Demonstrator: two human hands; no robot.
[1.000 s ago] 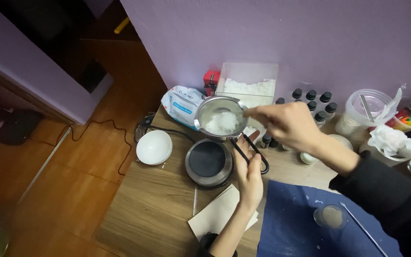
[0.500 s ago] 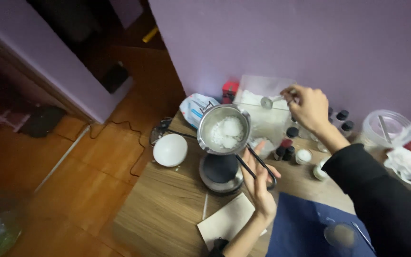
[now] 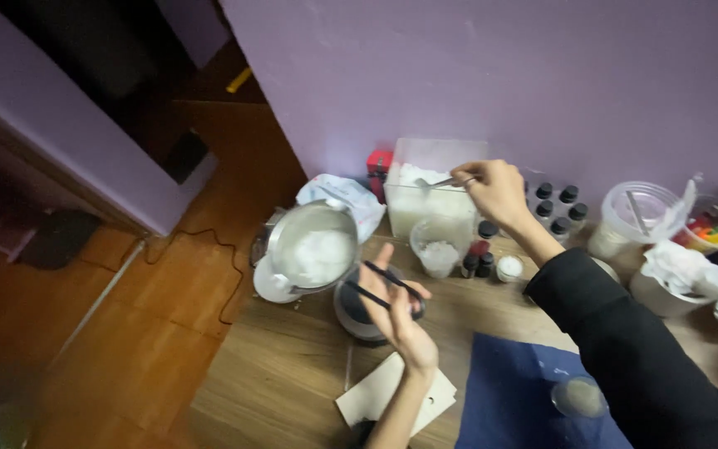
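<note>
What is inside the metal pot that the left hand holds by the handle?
The metal pot holds a white, flaky or lumpy material, heaped near the middle. What lies beneath that heap, at the pot's bottom, is covered. The left hand grips its black handle.

The pot [image 3: 313,248] is silvery steel with a white mass inside, its handle [image 3: 388,287] black. The spoon [image 3: 438,182] is grey metal, over a clear tub [image 3: 430,187] of white stuff. The table [image 3: 292,374] is pale brown wood grain – a dark blue mat [image 3: 513,391] lies at its near edge. The small bottles [image 3: 558,204] have black caps, the wall [image 3: 500,75] is plain purple.
</note>
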